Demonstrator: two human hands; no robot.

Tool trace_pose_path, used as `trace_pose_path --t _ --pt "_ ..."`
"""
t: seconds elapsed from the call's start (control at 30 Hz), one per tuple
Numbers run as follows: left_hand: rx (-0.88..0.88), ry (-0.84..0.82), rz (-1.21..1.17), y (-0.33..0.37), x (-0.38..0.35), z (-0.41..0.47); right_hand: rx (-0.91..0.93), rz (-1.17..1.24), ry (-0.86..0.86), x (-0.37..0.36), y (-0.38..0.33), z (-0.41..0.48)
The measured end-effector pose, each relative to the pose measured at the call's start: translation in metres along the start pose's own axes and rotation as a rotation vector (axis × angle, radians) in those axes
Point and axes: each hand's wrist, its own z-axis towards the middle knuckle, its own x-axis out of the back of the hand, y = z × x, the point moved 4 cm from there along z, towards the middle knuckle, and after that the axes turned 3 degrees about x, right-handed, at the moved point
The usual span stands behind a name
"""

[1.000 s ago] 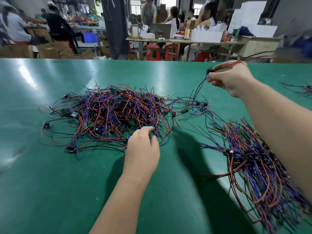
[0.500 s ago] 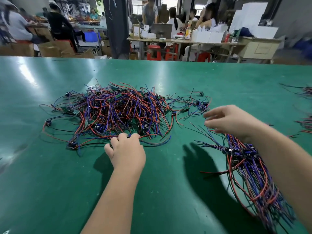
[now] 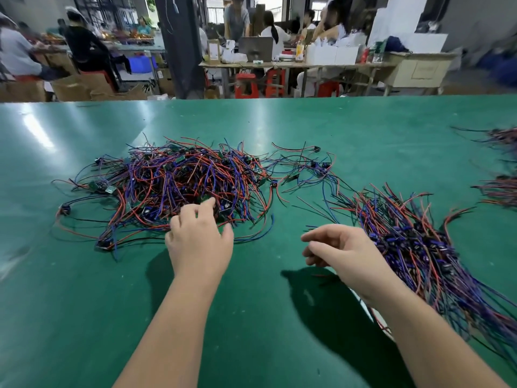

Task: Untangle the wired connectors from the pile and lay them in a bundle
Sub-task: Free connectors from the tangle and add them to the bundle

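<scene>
A tangled pile (image 3: 179, 186) of red, blue and black wired connectors lies on the green table (image 3: 251, 317) at centre left. A straighter bundle (image 3: 414, 247) of the same wires lies to the right, running toward the near right corner. My left hand (image 3: 198, 242) reaches into the pile's near edge, its fingers spread and touching wires, with no wire plainly gripped. My right hand (image 3: 338, 250) hovers over bare table just left of the bundle, fingers loosely curled and holding nothing.
A few loose connectors (image 3: 307, 169) trail between pile and bundle. More small wire bundles (image 3: 500, 163) lie at the far right edge. Beyond the table's far edge, people sit at other workbenches (image 3: 293, 65) with boxes and red stools.
My right hand came down from holding one connector high at the back, laid it on the bundle, and now sits empty left of it. My left hand shifted slightly along the pile's near edge.
</scene>
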Motion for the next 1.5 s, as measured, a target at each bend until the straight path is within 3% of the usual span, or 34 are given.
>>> trace_pose_path --t 0.1,0.23,0.37,0.43,0.5,0.57,0.63,0.73,0.83,0.97,1.17,1.23,1.4,1.5 --pt "0.018 -0.219 0.142 -0.007 -0.016 -0.001 0.002 -0.024 0.036 0.006 0.002 0.002" --pt "-0.089 -0.206 0.038 -0.005 -0.016 0.005 0.004 -0.028 0.048 0.007 0.003 0.002" --pt "-0.155 -0.331 -0.096 -0.005 -0.022 0.007 -0.002 -0.024 0.035 0.004 0.004 0.002" --pt "-0.078 -0.184 -0.113 -0.005 -0.014 0.005 -0.003 -0.030 0.037 0.005 0.005 0.003" --pt "-0.085 0.073 -0.152 0.000 0.004 0.002 0.000 -0.031 0.044 0.006 0.004 0.002" --pt "-0.180 0.188 -0.418 0.010 0.020 -0.001 -0.002 -0.002 0.041 0.005 0.004 0.002" --pt "-0.173 0.062 -0.885 0.021 0.029 -0.004 -0.016 0.067 0.024 0.003 0.003 0.001" --pt "0.075 -0.344 -1.558 0.041 0.028 -0.016 -0.037 0.207 -0.022 -0.002 0.000 0.000" --pt "0.358 -0.746 -1.805 0.057 0.019 -0.031 -0.030 0.353 -0.065 -0.004 -0.005 -0.001" --pt "0.496 -1.100 -1.768 0.070 0.010 -0.051 0.009 0.545 -0.177 -0.008 -0.012 -0.003" --pt "0.302 -1.387 -1.481 0.076 -0.003 -0.071 -0.003 0.633 -0.245 -0.009 -0.011 -0.004" --pt "0.262 -1.364 -1.384 0.076 -0.007 -0.072 -0.012 0.552 -0.200 -0.007 -0.009 -0.002" --pt "0.101 -0.915 -1.112 0.068 -0.016 -0.062 -0.020 0.361 -0.093 -0.002 -0.004 0.000" --pt "0.080 -0.900 -1.119 0.066 -0.015 -0.061 -0.038 0.321 -0.093 -0.002 -0.001 0.000"
